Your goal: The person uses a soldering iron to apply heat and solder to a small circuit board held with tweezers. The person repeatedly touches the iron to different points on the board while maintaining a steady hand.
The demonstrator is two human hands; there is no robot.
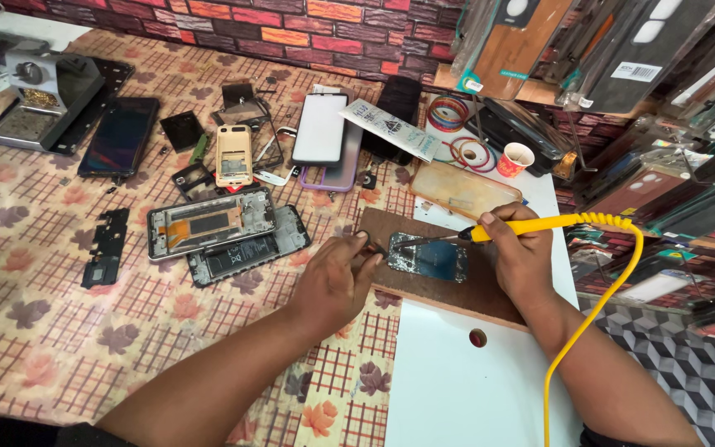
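My right hand (523, 257) grips the yellow iron (531, 225), tip at nine o'clock touching the board (428, 257); my left hand (337, 277) pinches tweezers (376, 247) at the board's nine o'clock edge; the board lies on the wooden block (457, 294); a paper cup (515, 159) stands at twelve.

I see open room for my hands over the white board (457, 381) near and the bare tablecloth (35, 331) at left, while opened phones (225, 236) crowd the far side and hanging cases (664, 108) wall the right.
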